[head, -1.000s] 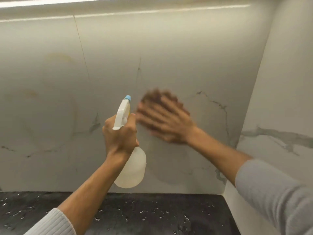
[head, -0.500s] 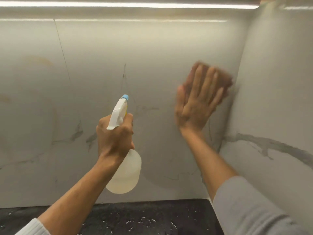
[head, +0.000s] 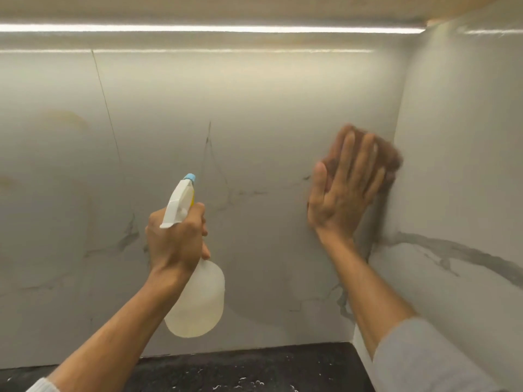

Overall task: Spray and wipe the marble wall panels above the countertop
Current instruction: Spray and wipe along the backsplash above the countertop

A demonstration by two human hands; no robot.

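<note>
My left hand (head: 177,239) grips the neck of a translucent spray bottle (head: 198,301) with a white trigger head and blue nozzle, held upright in front of the back marble wall panel (head: 254,123). My right hand (head: 342,193) presses flat, fingers straight, on a brown cloth (head: 389,159) against the back panel, close to the corner with the right marble panel (head: 458,165). Most of the cloth is hidden under the hand and blurred by motion.
A black speckled countertop (head: 254,369) runs along the bottom, dotted with droplets. A light strip (head: 198,27) glows under the cabinet above. A thin seam (head: 106,108) divides the back wall at the left. Grey veins cross both panels.
My right hand swept the cloth from the wall's middle to the right corner, then shifted slightly lower. The left hand kept the bottle in much the same place.
</note>
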